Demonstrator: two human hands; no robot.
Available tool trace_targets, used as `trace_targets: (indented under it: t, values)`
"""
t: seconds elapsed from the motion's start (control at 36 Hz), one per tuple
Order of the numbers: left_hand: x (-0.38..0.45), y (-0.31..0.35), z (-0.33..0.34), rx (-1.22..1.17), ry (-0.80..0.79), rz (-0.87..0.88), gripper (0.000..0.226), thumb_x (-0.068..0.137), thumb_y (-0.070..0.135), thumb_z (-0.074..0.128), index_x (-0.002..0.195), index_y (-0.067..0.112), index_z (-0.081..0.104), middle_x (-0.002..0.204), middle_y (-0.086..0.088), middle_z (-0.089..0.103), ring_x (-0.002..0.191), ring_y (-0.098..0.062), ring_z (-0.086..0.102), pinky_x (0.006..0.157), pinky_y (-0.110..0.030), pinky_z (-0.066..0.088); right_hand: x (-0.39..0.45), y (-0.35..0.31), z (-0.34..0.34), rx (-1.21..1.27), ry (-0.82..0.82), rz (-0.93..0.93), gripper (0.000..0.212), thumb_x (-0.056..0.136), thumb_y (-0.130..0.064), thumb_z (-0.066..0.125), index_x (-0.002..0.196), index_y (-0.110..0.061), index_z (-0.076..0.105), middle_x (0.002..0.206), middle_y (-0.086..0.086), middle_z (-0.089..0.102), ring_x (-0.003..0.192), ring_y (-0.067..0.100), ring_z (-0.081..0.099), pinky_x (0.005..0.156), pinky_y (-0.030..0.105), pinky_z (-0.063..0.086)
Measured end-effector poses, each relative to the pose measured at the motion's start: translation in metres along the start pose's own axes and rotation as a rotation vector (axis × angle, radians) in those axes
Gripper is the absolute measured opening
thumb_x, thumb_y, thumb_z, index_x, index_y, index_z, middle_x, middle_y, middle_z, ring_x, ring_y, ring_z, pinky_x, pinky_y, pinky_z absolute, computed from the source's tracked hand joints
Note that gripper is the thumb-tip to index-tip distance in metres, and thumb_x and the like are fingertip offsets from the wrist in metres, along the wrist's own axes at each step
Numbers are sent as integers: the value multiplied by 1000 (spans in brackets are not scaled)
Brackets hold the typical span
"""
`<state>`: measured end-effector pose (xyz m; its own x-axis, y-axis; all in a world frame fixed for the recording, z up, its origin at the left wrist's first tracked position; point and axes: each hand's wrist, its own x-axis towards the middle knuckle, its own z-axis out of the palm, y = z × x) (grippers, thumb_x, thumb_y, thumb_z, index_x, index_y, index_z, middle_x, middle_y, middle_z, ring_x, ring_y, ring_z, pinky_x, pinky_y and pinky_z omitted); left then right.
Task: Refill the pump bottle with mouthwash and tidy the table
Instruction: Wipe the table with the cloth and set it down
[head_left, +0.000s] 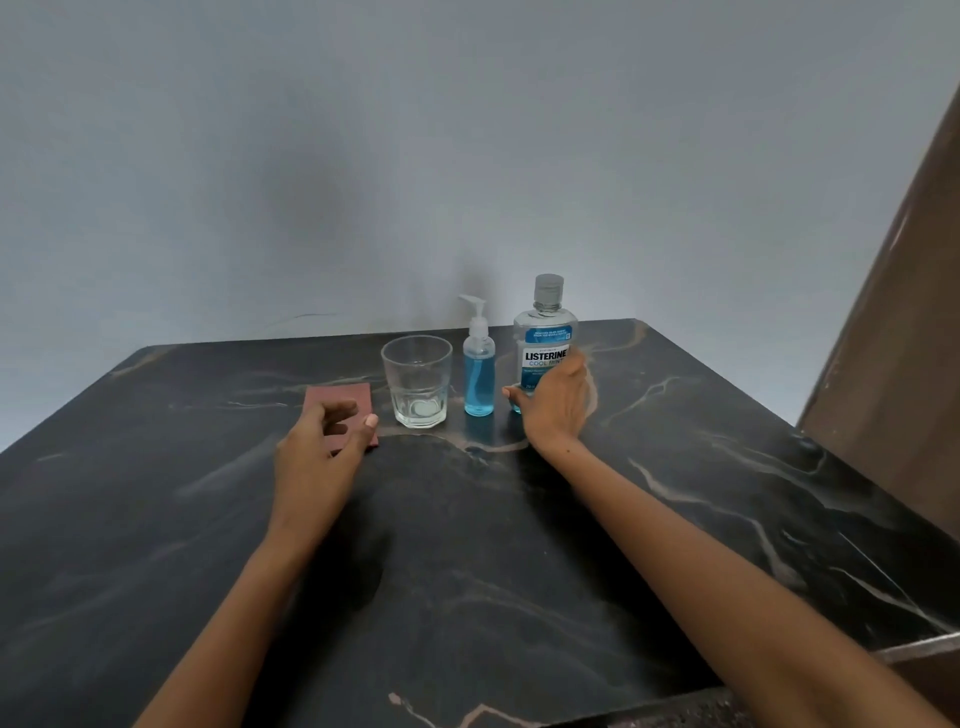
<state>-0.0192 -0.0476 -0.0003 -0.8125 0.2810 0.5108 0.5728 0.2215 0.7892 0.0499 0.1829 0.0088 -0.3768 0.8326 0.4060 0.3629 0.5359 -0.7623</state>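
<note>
A mouthwash bottle (545, 332) with a grey cap and a blue label stands upright at the far side of the dark marble table (467, 545). My right hand (556, 405) wraps its lower half, thumb on the left side and fingers across the label. Just left of it stands a small clear pump bottle (479, 379), about two-thirds full of blue liquid, with its white pump on. My left hand (322, 441) hovers over the near edge of a folded reddish cloth (337, 397), fingers curled and apart, holding nothing.
An empty clear drinking glass (416, 379) stands between the cloth and the pump bottle. A grey wall rises right behind the table's far edge. A brown panel (893, 322) leans along the right side.
</note>
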Motion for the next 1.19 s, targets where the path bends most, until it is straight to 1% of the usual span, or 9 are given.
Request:
trace_targets:
  t: [0.14,0.31,0.5,0.64,0.72,0.83,0.92,1.08,1.19]
  values:
    - [3,-1,-1,3,10,-22,23,87,25,66,106,14,60,106,-2,66,100,-18,62,83,-34,50,4,-2,7,-14,0,3,86,69,-26,82,132,-1,30,132,18,47,122,32,47,103,38,39]
    - [3,-2,-2,11,24,-22,23,87,26,67,105,15,61,104,-1,66,98,-17,62,79,-30,46,4,-3,9,-42,-5,-2,96,70,-28,82,140,-1,22,136,20,43,125,34,44,105,40,37]
    - [6,1,-10,-5,47,-23,18,87,28,66,102,21,59,104,2,64,97,-16,60,79,-30,46,-11,-6,-2,20,-66,22,114,75,-24,79,149,-2,-4,156,21,15,145,34,16,119,43,17]
    - [11,0,-23,7,87,-27,28,88,30,64,111,15,60,106,3,62,98,-12,57,73,-19,43,-56,-27,-10,63,-106,-326,92,80,-23,74,147,-10,13,153,9,23,143,24,23,116,34,23]
    - [14,-1,-31,-14,116,-67,29,89,28,64,113,11,61,106,1,62,99,-13,58,82,-26,46,-80,-47,-3,56,-215,-572,72,81,-20,73,140,-12,32,145,7,36,135,21,36,109,29,34]
    - [17,-2,-40,-67,190,-133,27,89,22,64,111,7,62,106,-5,65,97,-15,60,88,-31,50,-91,-70,26,-103,-464,-753,40,87,-22,62,125,-11,53,138,6,46,126,23,47,102,35,44]
    - [19,-5,-42,-87,238,-183,26,90,19,63,111,3,62,105,-6,66,93,-14,60,83,-25,47,-89,-83,56,-172,-659,-702,43,91,-25,58,129,-7,51,145,11,41,133,26,41,108,38,37]
    - [21,-10,-42,-93,255,-223,23,91,17,62,109,3,62,101,-3,64,82,-5,58,80,-22,46,-79,-99,97,-293,-854,-671,66,92,-39,55,142,-1,33,155,17,25,143,28,26,113,40,27]
    - [24,-15,-38,-100,251,-210,21,90,17,63,108,4,63,97,0,63,78,10,53,76,-18,44,-75,-102,109,-350,-926,-670,53,94,-40,51,131,-2,44,145,18,39,135,30,35,105,40,34]
